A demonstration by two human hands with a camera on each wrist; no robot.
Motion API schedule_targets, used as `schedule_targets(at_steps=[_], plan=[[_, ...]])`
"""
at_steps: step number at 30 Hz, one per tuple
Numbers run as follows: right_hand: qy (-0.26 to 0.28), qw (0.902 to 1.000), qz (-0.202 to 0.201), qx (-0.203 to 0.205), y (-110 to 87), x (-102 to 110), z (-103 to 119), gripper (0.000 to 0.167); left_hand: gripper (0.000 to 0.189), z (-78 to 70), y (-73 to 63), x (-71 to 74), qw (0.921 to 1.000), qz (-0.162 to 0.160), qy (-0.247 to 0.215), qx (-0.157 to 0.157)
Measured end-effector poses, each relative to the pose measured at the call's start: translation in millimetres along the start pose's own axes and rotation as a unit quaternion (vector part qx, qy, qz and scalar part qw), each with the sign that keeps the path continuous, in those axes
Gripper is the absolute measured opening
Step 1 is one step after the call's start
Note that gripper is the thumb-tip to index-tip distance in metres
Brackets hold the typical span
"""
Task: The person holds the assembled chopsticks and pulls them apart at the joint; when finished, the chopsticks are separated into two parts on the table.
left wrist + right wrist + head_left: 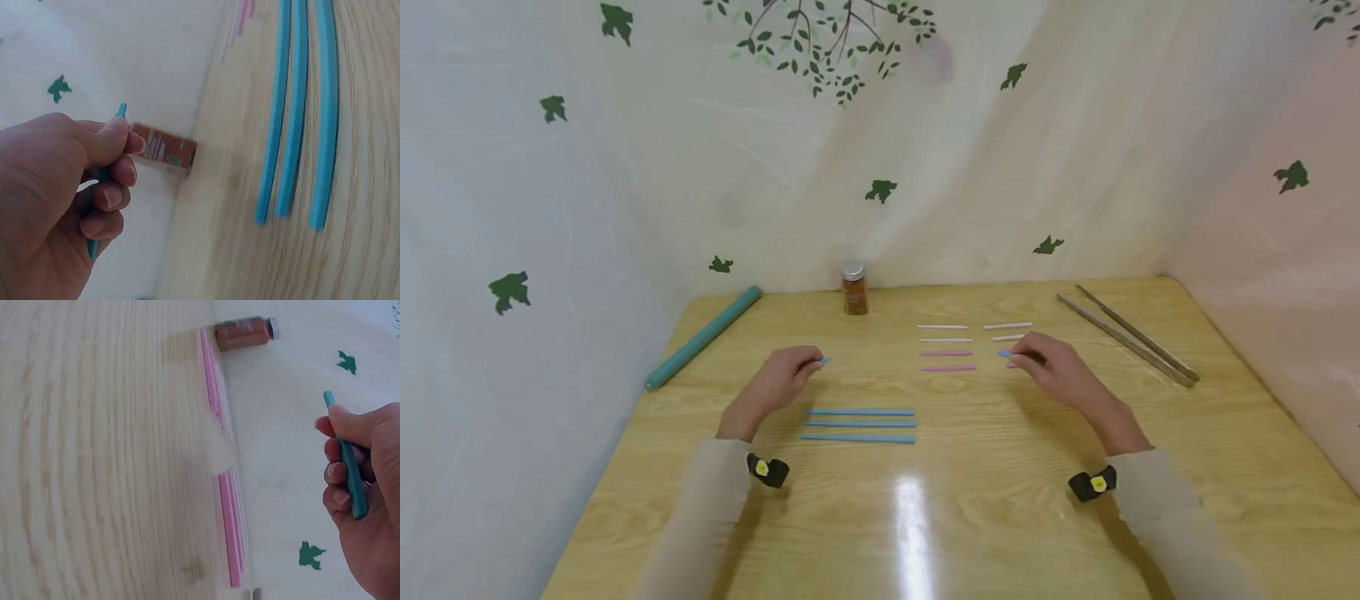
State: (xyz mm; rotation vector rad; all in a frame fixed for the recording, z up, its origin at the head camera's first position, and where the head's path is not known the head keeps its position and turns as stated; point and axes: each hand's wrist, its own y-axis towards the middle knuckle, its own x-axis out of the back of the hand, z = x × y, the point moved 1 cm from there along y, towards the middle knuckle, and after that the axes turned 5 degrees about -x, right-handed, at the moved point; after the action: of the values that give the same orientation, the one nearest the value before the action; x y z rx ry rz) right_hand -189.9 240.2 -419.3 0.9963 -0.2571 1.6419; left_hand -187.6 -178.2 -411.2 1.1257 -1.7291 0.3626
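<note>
My left hand (782, 379) pinches a short blue chopstick piece (122, 110) between thumb and forefinger, the other fingers curled around it. In my right hand (1056, 367) is another short blue chopstick piece (353, 472), its thicker end toward the palm's heel. Both hands are raised above the table, apart from each other. Three longer blue chopsticks (859, 424) lie side by side near the left hand. Short pink pieces (947, 367) and white pieces (943, 327) lie in rows beyond, with more white pieces (1007, 326) beside the right hand, which partly covers pink ones.
A small brown jar (855, 292) with a silver lid stands at the table's back edge. A green cylinder (703, 337) lies at the left, and two long brown strips (1131, 336) at the right. Pale cloth (775, 183) with leaf and bird prints surrounds the wooden table (1000, 517).
</note>
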Motion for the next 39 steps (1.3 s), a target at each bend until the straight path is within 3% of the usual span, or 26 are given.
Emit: schedule_targets(at_steps=[5,10,15,20,24,31,39], plan=[[-0.005,0.9998,-0.020,-0.005,-8.9,11.4,-7.5,0.008,0.016,-15.8,11.1,-10.3,0.9998,0.017,-0.001,-0.010],[-0.037,0.9984,-0.044,-0.001,-19.2,10.7,-19.2,0.014,0.015,-39.6,24.2,-31.2,1.0000,0.004,0.003,-0.006],[-0.037,0.9980,-0.023,-0.046,-28.3,14.5,-33.3,0.018,0.020,-59.4,39.2,-52.2,0.9996,0.005,-0.007,-0.026],[-0.033,0.9930,0.007,-0.113,-32.9,20.1,-41.4,0.013,0.023,-76.0,55.7,-74.4,0.9981,0.033,-0.021,-0.048],[-0.051,0.9924,0.015,-0.111,-35.1,21.4,-45.3,0.011,0.018,-85.7,66.5,-93.6,0.9977,0.047,-0.014,-0.047],[-0.046,0.9924,0.018,-0.112,-35.5,16.8,-53.7,0.010,0.014,-100.6,80.7,-121.9,0.9989,0.034,-0.002,-0.032],[-0.017,0.9884,0.062,-0.138,-37.8,13.9,-61.5,0.015,0.012,-112.5,85.1,-137.0,0.9993,0.015,-0.022,-0.024]])
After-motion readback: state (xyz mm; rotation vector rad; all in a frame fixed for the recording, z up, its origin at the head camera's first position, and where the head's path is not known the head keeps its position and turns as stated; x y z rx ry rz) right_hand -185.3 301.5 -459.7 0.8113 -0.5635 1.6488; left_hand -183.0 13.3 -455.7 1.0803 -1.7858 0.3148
